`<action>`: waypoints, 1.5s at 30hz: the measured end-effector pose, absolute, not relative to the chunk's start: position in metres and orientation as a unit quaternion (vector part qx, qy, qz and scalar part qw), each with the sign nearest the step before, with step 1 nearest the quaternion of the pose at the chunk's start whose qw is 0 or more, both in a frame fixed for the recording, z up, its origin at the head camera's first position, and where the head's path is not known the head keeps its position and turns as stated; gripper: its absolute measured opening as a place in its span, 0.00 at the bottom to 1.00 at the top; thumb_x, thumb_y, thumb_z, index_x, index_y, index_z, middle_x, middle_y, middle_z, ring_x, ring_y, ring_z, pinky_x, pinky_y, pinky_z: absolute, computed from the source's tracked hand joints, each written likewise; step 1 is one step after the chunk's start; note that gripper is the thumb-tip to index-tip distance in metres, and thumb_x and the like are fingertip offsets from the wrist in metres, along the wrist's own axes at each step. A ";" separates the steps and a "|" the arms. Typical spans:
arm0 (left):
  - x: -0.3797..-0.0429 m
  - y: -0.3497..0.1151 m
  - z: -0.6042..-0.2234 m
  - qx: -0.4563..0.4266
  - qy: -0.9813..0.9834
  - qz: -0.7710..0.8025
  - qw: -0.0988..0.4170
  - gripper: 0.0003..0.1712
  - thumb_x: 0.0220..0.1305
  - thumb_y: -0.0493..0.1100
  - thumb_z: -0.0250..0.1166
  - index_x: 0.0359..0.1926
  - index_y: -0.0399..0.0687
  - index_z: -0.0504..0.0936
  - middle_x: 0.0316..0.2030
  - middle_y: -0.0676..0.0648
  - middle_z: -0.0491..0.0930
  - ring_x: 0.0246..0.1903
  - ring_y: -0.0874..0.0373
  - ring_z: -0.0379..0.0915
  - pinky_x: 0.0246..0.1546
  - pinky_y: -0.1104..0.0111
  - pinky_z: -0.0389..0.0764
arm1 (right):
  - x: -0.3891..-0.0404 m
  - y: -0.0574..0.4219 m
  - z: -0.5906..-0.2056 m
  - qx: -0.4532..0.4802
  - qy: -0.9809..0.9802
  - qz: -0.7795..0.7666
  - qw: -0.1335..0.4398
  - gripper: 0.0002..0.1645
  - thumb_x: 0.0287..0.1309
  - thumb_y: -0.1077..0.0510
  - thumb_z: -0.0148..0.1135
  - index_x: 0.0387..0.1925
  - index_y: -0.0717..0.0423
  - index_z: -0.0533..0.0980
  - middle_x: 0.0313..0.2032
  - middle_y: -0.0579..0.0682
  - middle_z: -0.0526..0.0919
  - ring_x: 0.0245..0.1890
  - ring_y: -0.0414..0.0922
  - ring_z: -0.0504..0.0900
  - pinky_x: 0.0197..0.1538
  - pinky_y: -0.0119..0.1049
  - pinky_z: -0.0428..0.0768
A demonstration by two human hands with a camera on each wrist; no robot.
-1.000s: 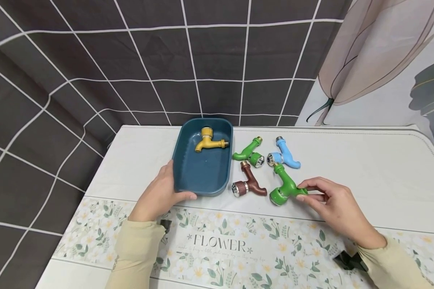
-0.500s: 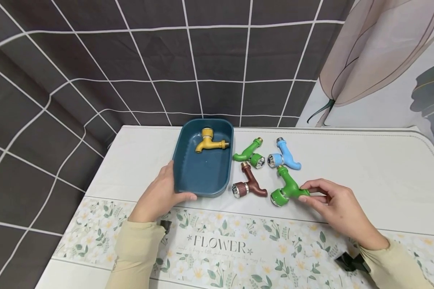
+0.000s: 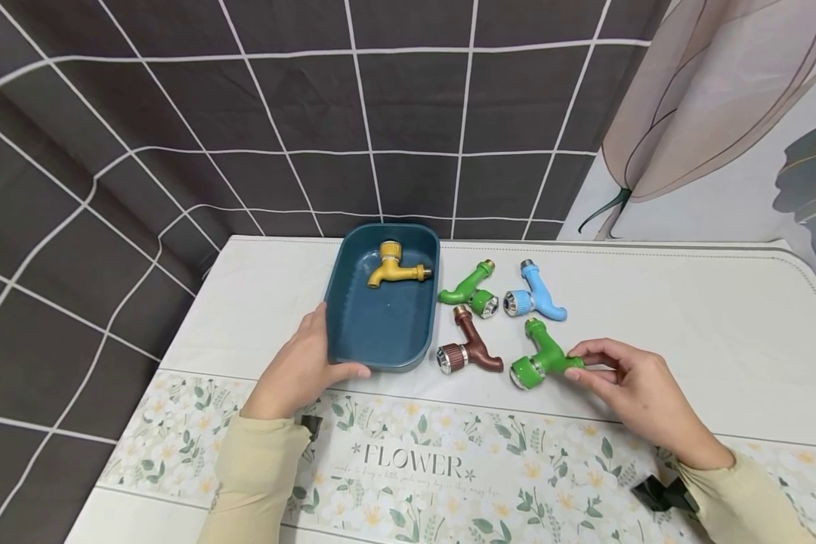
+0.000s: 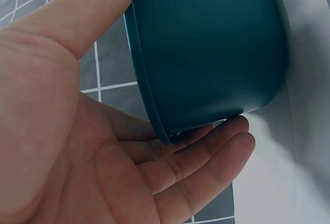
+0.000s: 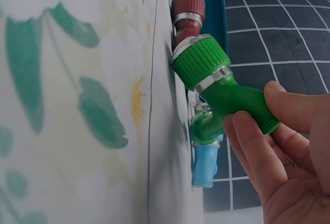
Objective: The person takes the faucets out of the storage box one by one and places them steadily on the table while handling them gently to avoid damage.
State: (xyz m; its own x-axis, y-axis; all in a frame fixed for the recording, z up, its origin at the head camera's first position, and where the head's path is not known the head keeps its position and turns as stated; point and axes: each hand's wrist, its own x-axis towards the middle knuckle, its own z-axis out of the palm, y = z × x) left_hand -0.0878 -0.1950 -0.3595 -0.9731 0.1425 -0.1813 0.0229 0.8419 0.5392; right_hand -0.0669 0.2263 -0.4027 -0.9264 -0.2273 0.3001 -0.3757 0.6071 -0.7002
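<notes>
My right hand (image 3: 642, 389) pinches the spout end of a green water tap (image 3: 546, 355) between thumb and fingers. In the right wrist view the held tap's ribbed green knob (image 5: 202, 61) points away from the fingers, close over the table. My left hand (image 3: 294, 372) holds the near left corner of a dark blue plastic tub (image 3: 381, 329), thumb along the front wall and fingers along the side. Inside the tub, toward its far end, lies a yellow tap (image 3: 396, 272). Between tub and right hand lie a brown tap (image 3: 474, 346), another green tap (image 3: 468, 289) and a light blue tap (image 3: 536, 293).
A white cover with a floral strip (image 3: 415, 461) lies over the table (image 3: 687, 317). Behind and to the left hangs dark cloth with a white grid (image 3: 408, 113). A leaf-patterned curtain (image 3: 707, 113) hangs at the back right.
The held green tap has shifted slightly right and toward me, its threaded end dipping. My right hand has moved slightly with it. The left hand and the tub stay in place.
</notes>
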 end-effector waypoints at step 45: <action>-0.088 -0.195 -0.359 0.049 0.954 0.278 0.102 0.72 0.51 0.56 0.80 0.78 0.33 0.39 0.74 0.31 0.53 0.72 0.39 0.55 0.67 0.45 0.65 | -0.071 0.243 -0.407 0.132 -0.922 0.364 -0.015 0.12 0.51 0.58 0.78 0.39 0.53 0.87 0.29 0.43 0.89 0.25 0.31 0.83 0.25 0.27 0.77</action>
State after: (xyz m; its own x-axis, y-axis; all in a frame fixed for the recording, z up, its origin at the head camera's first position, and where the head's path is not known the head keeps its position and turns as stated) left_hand -0.0877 -0.1946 -0.3590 -0.9745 0.1499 -0.1669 0.0367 0.8405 0.5406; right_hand -0.0707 0.2426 -0.4074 -0.9646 -0.2546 0.0686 -0.2327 0.6997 -0.6754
